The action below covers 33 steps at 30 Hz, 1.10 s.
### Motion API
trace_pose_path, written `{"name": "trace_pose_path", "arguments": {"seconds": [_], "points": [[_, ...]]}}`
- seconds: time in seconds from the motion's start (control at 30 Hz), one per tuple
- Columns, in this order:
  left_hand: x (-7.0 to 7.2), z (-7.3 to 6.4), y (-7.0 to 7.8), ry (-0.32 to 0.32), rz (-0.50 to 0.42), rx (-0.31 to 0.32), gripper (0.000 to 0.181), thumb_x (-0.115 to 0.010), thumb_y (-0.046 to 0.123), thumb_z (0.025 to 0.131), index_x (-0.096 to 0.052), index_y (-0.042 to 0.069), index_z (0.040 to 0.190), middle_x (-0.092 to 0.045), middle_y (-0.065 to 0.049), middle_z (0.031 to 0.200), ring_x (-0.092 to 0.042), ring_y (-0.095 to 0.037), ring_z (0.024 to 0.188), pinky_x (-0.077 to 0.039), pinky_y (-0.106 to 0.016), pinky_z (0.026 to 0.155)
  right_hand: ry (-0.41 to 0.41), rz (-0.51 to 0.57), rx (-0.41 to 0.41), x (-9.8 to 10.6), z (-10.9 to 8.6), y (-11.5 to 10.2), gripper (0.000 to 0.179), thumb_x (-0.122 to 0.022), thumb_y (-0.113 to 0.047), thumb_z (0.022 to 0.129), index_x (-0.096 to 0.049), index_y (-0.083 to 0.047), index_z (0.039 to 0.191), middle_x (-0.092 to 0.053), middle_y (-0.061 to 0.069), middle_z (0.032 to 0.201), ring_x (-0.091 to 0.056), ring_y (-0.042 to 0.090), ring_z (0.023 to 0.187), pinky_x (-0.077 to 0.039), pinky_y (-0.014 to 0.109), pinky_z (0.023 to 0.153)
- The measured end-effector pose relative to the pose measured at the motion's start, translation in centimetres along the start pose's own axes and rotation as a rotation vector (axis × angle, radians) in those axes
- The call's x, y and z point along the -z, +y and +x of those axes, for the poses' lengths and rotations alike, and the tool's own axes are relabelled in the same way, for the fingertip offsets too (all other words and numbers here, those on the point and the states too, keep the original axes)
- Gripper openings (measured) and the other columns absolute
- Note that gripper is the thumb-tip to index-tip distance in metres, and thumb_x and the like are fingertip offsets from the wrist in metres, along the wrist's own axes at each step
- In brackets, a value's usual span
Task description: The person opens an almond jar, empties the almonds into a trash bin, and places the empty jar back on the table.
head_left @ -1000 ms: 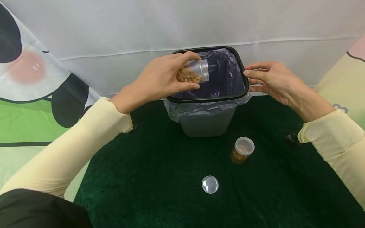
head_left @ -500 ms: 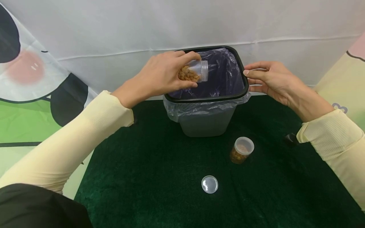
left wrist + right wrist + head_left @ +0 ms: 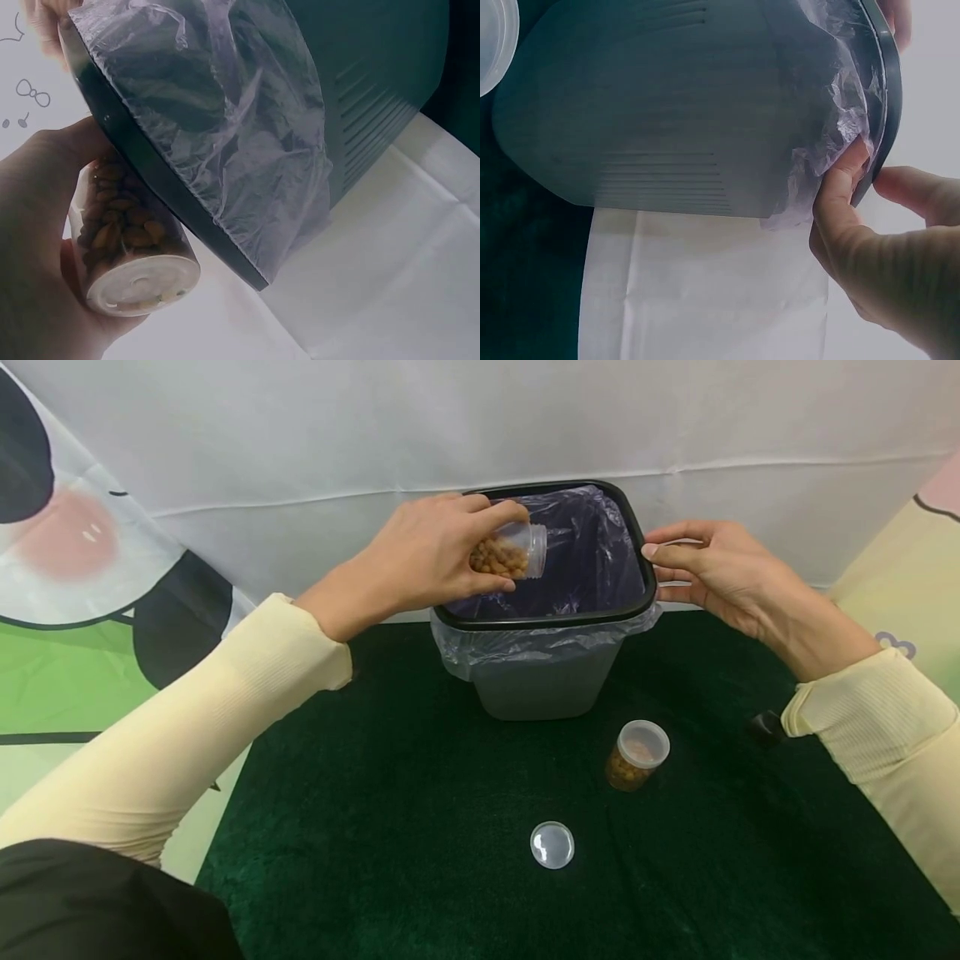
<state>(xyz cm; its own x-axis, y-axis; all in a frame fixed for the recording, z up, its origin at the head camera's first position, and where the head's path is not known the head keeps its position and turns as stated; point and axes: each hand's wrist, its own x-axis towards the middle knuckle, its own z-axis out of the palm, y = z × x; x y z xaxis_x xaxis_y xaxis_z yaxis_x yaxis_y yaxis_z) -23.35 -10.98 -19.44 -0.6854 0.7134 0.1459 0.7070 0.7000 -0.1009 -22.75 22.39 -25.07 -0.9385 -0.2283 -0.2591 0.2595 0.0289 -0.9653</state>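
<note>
In the head view my left hand [image 3: 427,556] grips a clear jar [image 3: 504,553] of almonds, tipped on its side over the trash bin's mouth. The jar's uncovered neck points right. Through its wall in the left wrist view I see almonds [image 3: 124,214] behind the round base. The grey trash bin [image 3: 543,685] has a black rim and a purplish bag [image 3: 487,649] folded over it. My right hand [image 3: 720,568] pinches the bin's right rim; the right wrist view shows the thumb on one side and fingers [image 3: 840,195] against the bag on the other.
On the dark green cloth [image 3: 390,827] stands a second lidded jar [image 3: 637,755] with brown contents, right of the bin's foot. Nearer me lies a round clear lid [image 3: 552,845]. A white curtain [image 3: 337,435] hangs close behind the bin.
My left forearm has risen a little, and the jar's neck now dips slightly lower. The almonds have shifted inside the jar. My right hand keeps its place on the rim.
</note>
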Motion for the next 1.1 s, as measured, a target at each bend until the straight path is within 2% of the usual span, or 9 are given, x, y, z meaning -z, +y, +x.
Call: {"name": "trace_pose_path", "arguments": {"seconds": [0.23,0.47,1.1], "points": [[0.04,-0.04,-0.05,-0.011,0.048,-0.018,0.073,-0.073,0.052,0.095,-0.047,0.023,0.156,-0.066,-0.014,0.133,-0.065,-0.036,0.114,-0.057,-0.054,0.092,0.0,-0.02,0.002,-0.07,-0.08,-0.05,0.052,-0.075,-0.025,0.096,-0.049,-0.009,0.138,-0.055,0.004,0.121,-0.066,0.014,0.093,-0.061,0.026,0.076],[0.02,-0.01,-0.02,-0.021,0.082,-0.046,0.073,-0.074,0.05,0.095,-0.047,0.021,0.156,-0.065,-0.016,0.136,-0.065,-0.037,0.115,-0.056,-0.055,0.096,-0.006,0.006,0.008,0.01,-0.2,-0.04,0.05,-0.076,-0.023,0.096,-0.049,-0.009,0.136,-0.059,0.002,0.116,-0.068,0.014,0.091,-0.062,0.027,0.075],[-0.31,-0.11,-0.23,-0.026,0.124,-0.084,0.076,-0.077,0.048,0.093,-0.047,0.018,0.155,-0.065,-0.016,0.13,-0.063,-0.038,0.115,-0.054,-0.055,0.1,-0.014,0.023,0.004,-0.23,-0.08,-0.02,0.051,-0.076,-0.022,0.095,-0.049,-0.008,0.136,-0.06,0.003,0.116,-0.069,0.014,0.091,-0.062,0.028,0.076]]}}
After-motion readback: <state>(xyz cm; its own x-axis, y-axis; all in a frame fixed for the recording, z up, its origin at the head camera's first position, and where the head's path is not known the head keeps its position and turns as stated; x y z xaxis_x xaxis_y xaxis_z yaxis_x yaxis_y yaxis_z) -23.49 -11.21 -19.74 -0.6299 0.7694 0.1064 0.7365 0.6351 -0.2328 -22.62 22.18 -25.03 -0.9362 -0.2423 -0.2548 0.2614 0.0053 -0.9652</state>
